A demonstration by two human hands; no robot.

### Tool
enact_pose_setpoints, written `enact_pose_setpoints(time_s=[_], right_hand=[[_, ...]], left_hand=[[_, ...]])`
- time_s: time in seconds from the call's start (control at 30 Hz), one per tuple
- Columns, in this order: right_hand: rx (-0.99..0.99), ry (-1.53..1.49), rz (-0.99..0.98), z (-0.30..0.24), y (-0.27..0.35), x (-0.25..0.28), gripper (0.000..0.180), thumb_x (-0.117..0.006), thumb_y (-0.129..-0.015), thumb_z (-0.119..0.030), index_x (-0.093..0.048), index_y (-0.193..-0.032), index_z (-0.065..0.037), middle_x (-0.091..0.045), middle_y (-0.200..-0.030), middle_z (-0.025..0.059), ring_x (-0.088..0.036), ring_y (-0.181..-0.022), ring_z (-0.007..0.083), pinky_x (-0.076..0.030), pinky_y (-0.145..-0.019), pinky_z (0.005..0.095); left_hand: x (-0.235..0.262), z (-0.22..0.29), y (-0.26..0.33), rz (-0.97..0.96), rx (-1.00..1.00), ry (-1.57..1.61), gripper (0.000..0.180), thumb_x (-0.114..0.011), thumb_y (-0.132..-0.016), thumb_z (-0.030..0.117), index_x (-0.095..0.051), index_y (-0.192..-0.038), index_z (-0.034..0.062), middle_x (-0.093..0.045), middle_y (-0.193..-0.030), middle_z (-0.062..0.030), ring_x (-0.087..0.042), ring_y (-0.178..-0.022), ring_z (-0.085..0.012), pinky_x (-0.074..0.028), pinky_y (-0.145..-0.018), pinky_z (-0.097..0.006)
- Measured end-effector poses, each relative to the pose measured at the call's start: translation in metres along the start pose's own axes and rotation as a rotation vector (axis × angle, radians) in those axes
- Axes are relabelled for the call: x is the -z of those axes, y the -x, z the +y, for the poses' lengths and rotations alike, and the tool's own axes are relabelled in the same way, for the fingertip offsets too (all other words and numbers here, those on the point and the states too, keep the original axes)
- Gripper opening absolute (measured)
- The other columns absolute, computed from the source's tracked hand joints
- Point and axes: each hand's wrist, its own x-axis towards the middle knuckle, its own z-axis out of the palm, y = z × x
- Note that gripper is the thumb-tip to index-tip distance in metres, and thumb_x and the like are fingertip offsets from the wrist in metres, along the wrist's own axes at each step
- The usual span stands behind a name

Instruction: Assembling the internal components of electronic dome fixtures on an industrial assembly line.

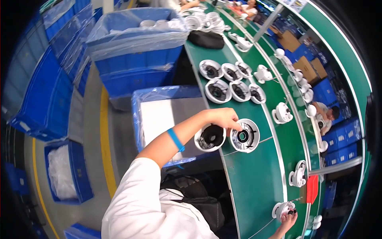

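The left hand (225,118) pinches the rim of a white, round, plastic-looking housing with black inner parts (250,140), lying at its 4 o'clock on the long green desk (258,171); the hollow side faces up, probably so that the inside is easy to reach. Well apart, at 5 o'clock, the right hand (289,221) grasps a white, rounded unit (281,208), maybe to steady it. At 12 o'clock, six similar white housings (239,91) lie in two rows, seemingly to be near.
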Motion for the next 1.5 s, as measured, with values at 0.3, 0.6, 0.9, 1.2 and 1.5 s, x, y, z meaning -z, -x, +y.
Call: enact_pose_setpoints(time_s=[0.3,0.6,0.9,1.2,1.5], right_hand=[[0.138,-0.054,0.15,-0.006,0.005,-0.013,0.051,-0.052,-0.098,-0.003,-0.041,-0.148,-0.002,-0.059,-0.136,0.0092,-0.065,-0.107,0.0181,-0.053,-0.082,0.0277],[0.224,0.237,0.289,0.035,-0.053,0.015,0.059,-0.055,-0.092,0.004,-0.043,-0.15,0.002,-0.061,-0.124,0.0091,-0.06,-0.087,0.0126,-0.051,-0.071,0.0256],[0.174,0.786,0.479,0.054,-0.087,0.095,0.055,-0.058,-0.093,-0.013,-0.05,-0.146,0.002,-0.067,-0.126,0.0201,-0.069,-0.101,0.0283,-0.054,-0.088,0.0369],[0.546,1.558,0.773,0.105,-0.047,0.252,0.047,-0.076,-0.087,-0.033,-0.064,-0.117,0.002,-0.065,-0.105,0.0259,-0.063,-0.098,0.0465,-0.051,-0.087,0.0579],[0.38,0.239,0.357,0.021,-0.015,0.052,0.054,-0.048,-0.094,0.002,-0.047,-0.148,0.002,-0.062,-0.136,0.0143,-0.067,-0.1,0.0222,-0.052,-0.091,0.0339]], left_hand=[[0.009,0.009,-0.221,0.133,0.25,-0.348,0.064,-0.074,-0.073,0.055,-0.08,-0.103,-0.0015,-0.073,-0.118,-0.0247,-0.072,-0.107,-0.0338,-0.056,-0.096,-0.04],[-0.008,0.067,-0.116,0.61,-0.629,-0.209,0.029,-0.069,-0.098,0.023,-0.072,-0.116,0.0018,-0.074,-0.11,-0.0166,-0.072,-0.099,-0.0302,-0.056,-0.087,-0.037],[-0.055,-0.229,0.091,1.015,0.893,0.573,0.087,-0.072,-0.095,0.032,-0.019,-0.162,0.0138,-0.05,-0.146,-0.0199,-0.067,-0.108,-0.0318,-0.057,-0.078,-0.044],[-0.112,-0.283,0.09,1.239,0.893,0.569,0.104,-0.075,-0.086,0.02,-0.008,-0.163,0.0028,-0.045,-0.144,-0.0242,-0.069,-0.092,-0.0271,-0.059,-0.062,-0.036],[-0.1,-0.246,0.11,1.146,0.905,0.087,0.067,-0.076,-0.087,0.018,-0.047,-0.14,-0.0108,-0.071,-0.089,-0.015,-0.067,-0.074,-0.0256,-0.053,-0.068,-0.038]])
